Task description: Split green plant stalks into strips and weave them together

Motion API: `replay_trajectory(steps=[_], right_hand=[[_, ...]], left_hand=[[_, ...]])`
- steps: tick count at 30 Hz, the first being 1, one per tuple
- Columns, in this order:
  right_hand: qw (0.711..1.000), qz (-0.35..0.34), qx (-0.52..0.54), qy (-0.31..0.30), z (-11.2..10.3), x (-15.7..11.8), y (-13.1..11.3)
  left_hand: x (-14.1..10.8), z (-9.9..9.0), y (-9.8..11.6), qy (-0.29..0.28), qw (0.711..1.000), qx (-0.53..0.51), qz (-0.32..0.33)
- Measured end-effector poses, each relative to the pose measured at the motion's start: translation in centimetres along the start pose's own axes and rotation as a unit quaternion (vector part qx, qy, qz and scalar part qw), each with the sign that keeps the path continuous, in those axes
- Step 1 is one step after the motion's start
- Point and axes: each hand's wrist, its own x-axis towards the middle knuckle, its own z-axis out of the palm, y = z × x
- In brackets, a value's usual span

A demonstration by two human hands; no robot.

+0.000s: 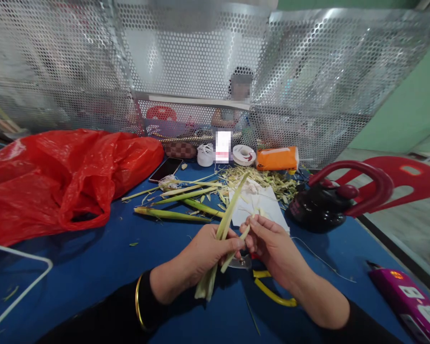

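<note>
The left fingers [232, 244] gripped the leaves [230, 210] above the worktop [157, 253]; the right fingers [255, 224] pinched a strip [246, 232] just beside them. The scissors [274, 292] lay below the hands; shavings [279, 184] lay beyond.

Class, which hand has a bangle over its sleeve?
The left hand, gripping pale strips: a gold bangle circles its sleeve. The right hand has none.

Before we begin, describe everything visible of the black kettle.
The black kettle has a rounded, glossy body that looks like enamel or painted metal, with pinkish marks on one side. Dark red knob-like parts sit on top, under an arched dark red handle. It stands on the blue table at the right, next to pale plant scraps. Neither the left hand nor the right hand touches it.
</note>
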Motion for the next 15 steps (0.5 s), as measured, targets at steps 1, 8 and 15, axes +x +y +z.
replay_trajectory(steps=[1, 8, 15], right_hand=[[1.0, -0.002, 0.01, -0.012, 0.11, -0.05, 0.02], [0.994, 0.065, 0.064, -0.059, 0.91, -0.56, 0.4], [0.999, -0.014, -0.038, -0.009, 0.23, 0.02, 0.16]], left_hand=[[-0.02, 0.02, 0.04, 0.0, 1.0, 0.002, 0.003], [-0.68, 0.78, 0.65, -0.033, 0.999, -0.007, -0.008], [-0.24, 0.34, 0.08, -0.005, 0.999, -0.037, -0.012]])
